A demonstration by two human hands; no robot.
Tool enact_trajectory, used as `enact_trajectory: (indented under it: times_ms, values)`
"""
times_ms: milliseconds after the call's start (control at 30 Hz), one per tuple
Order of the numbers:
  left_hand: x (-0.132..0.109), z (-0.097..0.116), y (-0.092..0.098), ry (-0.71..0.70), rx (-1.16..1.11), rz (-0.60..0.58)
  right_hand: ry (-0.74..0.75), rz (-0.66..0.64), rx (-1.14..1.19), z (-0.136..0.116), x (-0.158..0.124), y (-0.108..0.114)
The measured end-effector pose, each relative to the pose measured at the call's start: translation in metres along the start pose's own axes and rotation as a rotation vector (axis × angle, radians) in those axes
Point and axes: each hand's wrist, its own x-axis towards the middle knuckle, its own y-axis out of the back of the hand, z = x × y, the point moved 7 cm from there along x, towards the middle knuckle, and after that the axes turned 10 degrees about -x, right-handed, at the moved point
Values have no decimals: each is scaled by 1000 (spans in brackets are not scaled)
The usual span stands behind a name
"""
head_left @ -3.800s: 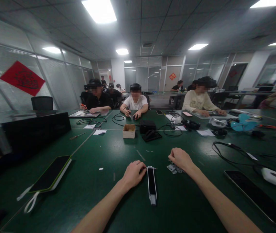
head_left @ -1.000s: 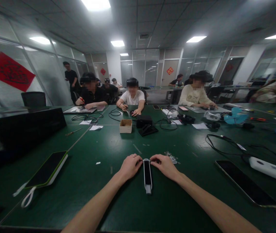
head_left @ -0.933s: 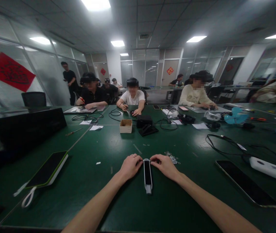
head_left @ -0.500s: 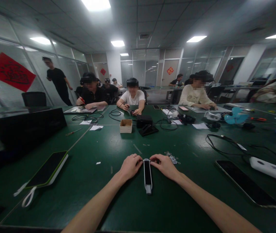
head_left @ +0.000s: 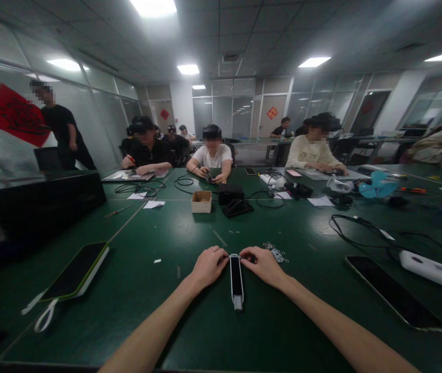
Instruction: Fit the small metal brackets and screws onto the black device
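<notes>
A slim white device with a long black screen, shaped like a scanning pen, lies on the green table in front of me, its narrow grey tip pointing my way. Fingers of my left hand are closed at the left side of its far end. On the opposite side, my right hand has its fingertips pinched at the same far end. How firmly either holds it is hard to see. Just beyond my right hand lies a small cluster of metal rings and grey pieces.
To the left rests a green-edged phone with a white strap. On the right are a dark phone, a white power strip and black cables. Ahead stands a small open box. Several people sit across the table.
My hands and the device are practically unmoved. The standing person in black at the back left has shifted further left. The person opposite has slightly turned the thing in their hands.
</notes>
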Motion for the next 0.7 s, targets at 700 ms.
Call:
enact_trajectory:
  times_ms: [700]
  values:
    - [1,2,3,10,-55,-17,-88,-27,-450,92,-1,79]
